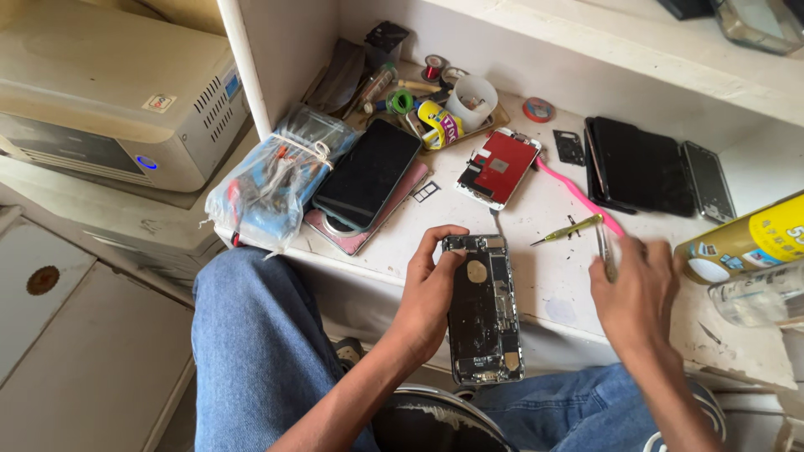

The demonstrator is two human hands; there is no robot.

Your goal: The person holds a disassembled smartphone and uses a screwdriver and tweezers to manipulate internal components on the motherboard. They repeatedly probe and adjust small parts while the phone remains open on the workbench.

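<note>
An opened smartphone body with exposed black battery and circuit boards (483, 308) is held upright over the near edge of the white, scuffed bench (553, 276), its lower end hanging past that edge above the knees in blue jeans. It is gripped along its left side by the left hand (429, 293): the forearm rises from the lower left, the wrist is bent slightly, the fingers are curled behind the body and the thumb is pressed against its upper left corner.

The right hand (635, 289) is raised over the near right part of the bench, its back turned to the camera and its outline blurred. A pair of slim metal tweezers (605, 251) is pinched between its closed fingers, the tips pointing away toward the back of the bench. A thin yellow-handled screwdriver (568, 229) lies just beyond the tweezers, beside a pink plastic pry strip (579, 196).

A detached phone screen with red backing and white frame (498, 167) is seen near the middle of the bench. A black-screened smartphone resting on a pink case (366, 176) lies toward the left edge, next to a clear plastic bag of small tools (268, 180). A stack of dark phone panels (641, 167) is placed by the far right corner, and a yellow spray can (741, 243) lies at the right edge.
</note>
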